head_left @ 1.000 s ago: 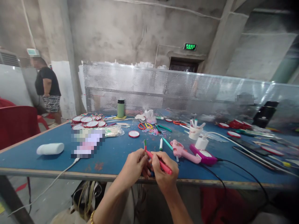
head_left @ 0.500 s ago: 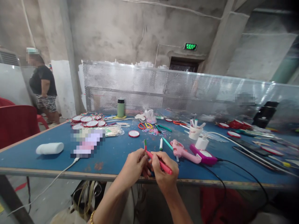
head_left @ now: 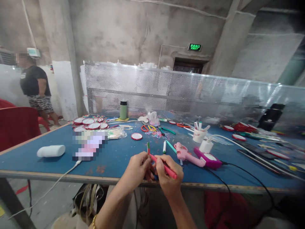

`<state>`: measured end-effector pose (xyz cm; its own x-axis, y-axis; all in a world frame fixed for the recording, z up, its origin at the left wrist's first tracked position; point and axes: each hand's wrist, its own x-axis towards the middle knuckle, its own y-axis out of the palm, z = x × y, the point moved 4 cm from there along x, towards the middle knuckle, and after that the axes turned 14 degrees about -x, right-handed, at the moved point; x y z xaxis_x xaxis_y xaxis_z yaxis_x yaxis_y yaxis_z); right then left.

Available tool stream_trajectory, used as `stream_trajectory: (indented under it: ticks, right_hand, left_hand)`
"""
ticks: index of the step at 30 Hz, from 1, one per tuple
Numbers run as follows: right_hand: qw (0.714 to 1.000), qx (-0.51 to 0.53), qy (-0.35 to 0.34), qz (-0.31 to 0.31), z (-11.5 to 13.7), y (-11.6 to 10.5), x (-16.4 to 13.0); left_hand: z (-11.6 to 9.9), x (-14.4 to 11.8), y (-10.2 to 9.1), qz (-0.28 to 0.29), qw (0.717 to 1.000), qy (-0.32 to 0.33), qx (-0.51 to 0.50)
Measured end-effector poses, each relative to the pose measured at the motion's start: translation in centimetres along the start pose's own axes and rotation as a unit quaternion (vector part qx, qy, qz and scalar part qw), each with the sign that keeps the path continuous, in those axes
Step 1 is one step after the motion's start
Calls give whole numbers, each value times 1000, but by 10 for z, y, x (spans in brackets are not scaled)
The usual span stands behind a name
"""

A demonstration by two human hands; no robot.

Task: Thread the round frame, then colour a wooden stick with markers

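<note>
Pinched upright in my left hand (head_left: 138, 170) is a thin flat stick (head_left: 148, 148), green at the top and red lower down. My right hand (head_left: 169, 175) grips a pinkish-red marker (head_left: 166, 168), its tip against or very near the stick's red part. Both hands are close together over the table's front edge. Just beyond them lie a white marker with a green end (head_left: 164, 147) and a teal marker (head_left: 171, 146). A pink glue gun (head_left: 187, 156) rests to the right of my right hand, near a purple box (head_left: 207, 158).
Round red-rimmed discs (head_left: 94, 125) are piled at the back left, and one disc (head_left: 136, 136) lies mid-table. Pliers (head_left: 168, 130), a white cup of pens (head_left: 199, 135), a white bottle (head_left: 51, 151), a green flask (head_left: 123, 110) and cables share the blue table (head_left: 114, 160). A person (head_left: 37, 84) stands far left.
The marker and my right hand have shifted very slightly to the right. My left hand still holds the stick in place. In the background, the person has moved left.
</note>
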<state>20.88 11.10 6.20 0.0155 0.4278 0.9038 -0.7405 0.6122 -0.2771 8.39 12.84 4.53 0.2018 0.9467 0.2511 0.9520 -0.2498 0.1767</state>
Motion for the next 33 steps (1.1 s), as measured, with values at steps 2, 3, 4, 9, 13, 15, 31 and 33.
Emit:
stream_trajectory:
  ticks: [2,3,4,9,13,15,31,33]
  right_hand:
    - [1000,-1,-4,4,1,0,1]
    - [1000,-2,-7,5,1,1,2]
    - [1000,-4,-9,6,1,1,2]
    - [1000,-16,8,-10,-2,1,-1]
    - [1000,-12,17,-8,-2,0,-1]
    - [1000,-10,3,1,0,0,0]
    - [1000,-11,-13,-14,2,1,0]
    - [1000,-13,-13,-11,1,2,0]
  left_hand:
    - [0,0,0,2,1000,3,1]
    - [0,0,0,3,1000,4,0]
    - [0,0,0,3,1000,4,0]
    - [2,1,0,4,1000,7,0]
    - [2,1,0,9,1000,0,-6]
    - [2,1,0,8,1000,0,-1]
    - [2,1,-1,6,1000,7,-1]
    - [2,1,-1,6,1000,9,1]
